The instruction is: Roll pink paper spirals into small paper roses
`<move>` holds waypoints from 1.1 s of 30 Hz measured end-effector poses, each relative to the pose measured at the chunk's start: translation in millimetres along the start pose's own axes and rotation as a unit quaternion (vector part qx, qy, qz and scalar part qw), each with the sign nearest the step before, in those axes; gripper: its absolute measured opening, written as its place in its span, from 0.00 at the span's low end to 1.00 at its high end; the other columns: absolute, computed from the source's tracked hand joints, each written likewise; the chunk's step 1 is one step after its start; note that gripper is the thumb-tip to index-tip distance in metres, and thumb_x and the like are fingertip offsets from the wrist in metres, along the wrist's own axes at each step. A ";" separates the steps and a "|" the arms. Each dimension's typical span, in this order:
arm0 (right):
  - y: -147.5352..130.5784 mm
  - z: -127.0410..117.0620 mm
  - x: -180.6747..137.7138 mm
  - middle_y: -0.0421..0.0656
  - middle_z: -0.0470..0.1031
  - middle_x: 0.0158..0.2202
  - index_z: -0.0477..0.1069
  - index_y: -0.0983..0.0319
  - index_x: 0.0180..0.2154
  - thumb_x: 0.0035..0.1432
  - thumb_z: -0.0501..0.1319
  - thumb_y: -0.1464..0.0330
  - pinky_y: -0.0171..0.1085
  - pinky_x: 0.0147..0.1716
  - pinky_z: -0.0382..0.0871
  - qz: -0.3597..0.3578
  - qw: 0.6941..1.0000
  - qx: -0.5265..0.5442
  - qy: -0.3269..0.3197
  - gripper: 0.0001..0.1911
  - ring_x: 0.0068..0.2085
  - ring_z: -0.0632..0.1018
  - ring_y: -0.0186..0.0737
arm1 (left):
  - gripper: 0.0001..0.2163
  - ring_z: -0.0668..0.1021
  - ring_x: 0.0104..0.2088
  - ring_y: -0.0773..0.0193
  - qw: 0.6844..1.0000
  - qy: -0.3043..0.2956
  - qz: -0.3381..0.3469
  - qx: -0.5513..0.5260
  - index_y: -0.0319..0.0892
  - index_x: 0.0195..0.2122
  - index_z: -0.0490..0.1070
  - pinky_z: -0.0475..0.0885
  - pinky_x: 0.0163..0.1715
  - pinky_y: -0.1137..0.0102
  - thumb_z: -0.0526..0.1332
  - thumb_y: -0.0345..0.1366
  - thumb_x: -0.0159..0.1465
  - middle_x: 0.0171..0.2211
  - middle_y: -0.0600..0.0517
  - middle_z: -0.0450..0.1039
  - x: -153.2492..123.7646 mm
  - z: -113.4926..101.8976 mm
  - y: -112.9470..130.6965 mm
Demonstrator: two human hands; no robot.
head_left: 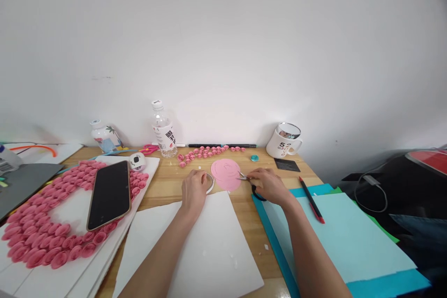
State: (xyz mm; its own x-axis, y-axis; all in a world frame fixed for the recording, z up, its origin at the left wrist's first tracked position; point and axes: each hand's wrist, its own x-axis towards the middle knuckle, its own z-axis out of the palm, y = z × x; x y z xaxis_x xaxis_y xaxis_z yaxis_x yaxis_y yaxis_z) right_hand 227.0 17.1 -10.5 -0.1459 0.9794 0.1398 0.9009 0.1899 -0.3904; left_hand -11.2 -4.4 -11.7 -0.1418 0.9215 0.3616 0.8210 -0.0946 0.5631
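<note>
My left hand (194, 191) is closed at the edge of a white ring, which looks like a roll of tape (210, 183), with fingers curled against it. My right hand (270, 186) has its fingers on a pair of scissors (243, 177) around the pivot; a black handle loop shows below the hand. The metal tips lie over the edge of pink paper circles (225, 173), which have spiral lines on them and rest on the wooden desk between my hands. Behind them stretches a row of small rolled pink paper roses (206, 152).
Left, a phone (109, 194) lies on a ring of pink roses (38, 233) on white board. A bottle (163, 132) and a mug (284, 142) stand by the wall. White foam board (223, 251) lies in front; blue paper (349, 233) with a pen (311, 199) lies right.
</note>
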 end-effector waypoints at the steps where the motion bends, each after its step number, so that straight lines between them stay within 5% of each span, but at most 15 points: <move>1: -1.4 1.8 2.1 0.43 0.75 0.39 0.76 0.56 0.34 0.42 0.57 0.78 0.37 0.39 0.59 0.004 1.000 -0.006 0.009 0.18 0.44 0.70 0.46 | 0.10 0.74 0.28 0.65 1.000 -0.001 -0.002 0.007 0.41 0.29 0.75 0.65 0.28 0.72 0.54 0.29 0.58 0.28 0.49 0.74 0.1 -0.8 0.9; 6: -13.7 21.0 13.9 0.48 0.74 0.37 0.75 0.63 0.32 0.53 0.53 0.73 0.36 0.36 0.62 0.032 0.994 0.038 0.095 0.12 0.38 0.73 0.42 | 0.10 0.75 0.31 0.64 1.000 0.000 -0.006 0.017 0.42 0.31 0.75 0.65 0.31 0.71 0.54 0.29 0.59 0.32 0.49 0.75 0.5 -3.0 4.5; 23: -19.9 39.0 18.1 0.45 0.75 0.30 0.72 0.63 0.27 0.52 0.56 0.70 0.34 0.29 0.59 0.050 0.995 0.040 0.082 0.07 0.29 0.73 0.38 | 0.07 0.75 0.26 0.68 0.970 0.033 0.025 -0.241 0.42 0.32 0.76 0.70 0.27 0.73 0.59 0.32 0.56 0.30 0.51 0.76 -0.8 3.9 7.3; 30: -18.2 42.7 20.1 0.48 0.75 0.32 0.70 0.64 0.27 0.54 0.54 0.67 0.35 0.29 0.60 0.105 0.985 0.110 0.081 0.09 0.31 0.74 0.40 | 0.10 0.73 0.18 0.69 0.916 -0.033 -0.121 -0.380 0.38 0.30 0.77 0.68 0.18 0.74 0.63 0.38 0.51 0.21 0.52 0.74 0.0 -0.5 15.9; 33: -17.7 38.1 20.2 0.46 0.75 0.29 0.70 0.65 0.29 0.53 0.55 0.64 0.36 0.29 0.63 0.116 0.965 0.215 0.091 0.11 0.29 0.74 0.40 | 0.12 0.75 0.22 0.67 0.870 -0.072 -0.175 -0.455 0.37 0.29 0.77 0.72 0.25 0.72 0.66 0.40 0.47 0.21 0.50 0.75 0.4 -5.5 20.6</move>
State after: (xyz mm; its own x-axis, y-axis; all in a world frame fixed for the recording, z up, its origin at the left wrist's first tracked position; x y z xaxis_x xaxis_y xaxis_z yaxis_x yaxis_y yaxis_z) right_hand 192.5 36.1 -35.5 0.1490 0.9779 0.1464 0.6417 0.0171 -0.7668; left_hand 2.6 -8.0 4.2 -0.1698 0.9854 -0.0110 -0.0461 0.0032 0.9989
